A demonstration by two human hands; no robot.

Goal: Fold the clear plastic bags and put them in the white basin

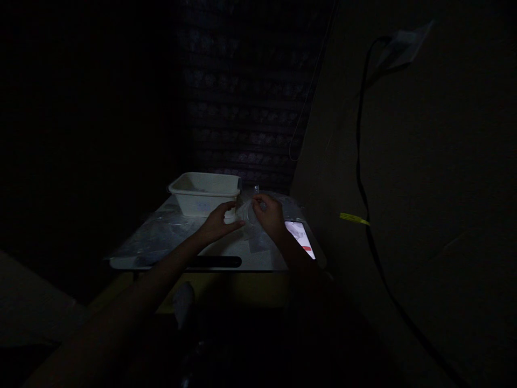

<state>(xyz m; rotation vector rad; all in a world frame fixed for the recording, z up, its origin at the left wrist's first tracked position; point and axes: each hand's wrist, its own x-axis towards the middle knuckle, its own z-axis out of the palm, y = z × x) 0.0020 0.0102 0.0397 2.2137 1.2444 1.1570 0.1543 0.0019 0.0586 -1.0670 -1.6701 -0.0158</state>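
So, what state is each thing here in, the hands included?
Left hand: thumb and fingers apart
Right hand: fingertips together, seemingly pinching clear plastic
Clear plastic: between the hands; exact shape too dim to tell
White tub: upright, uncovered
Phone: face up, screen lit
Black cord: hanging, yellow tag attached

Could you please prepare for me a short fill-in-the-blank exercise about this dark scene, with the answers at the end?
1. The hand that pinches clear plastic is the person's ____ one.
2. Compared with the lit phone, the tub stands farther to the ____.
3. The colour of the tag on the black cable is ____.

Missing words: right; left; yellow.
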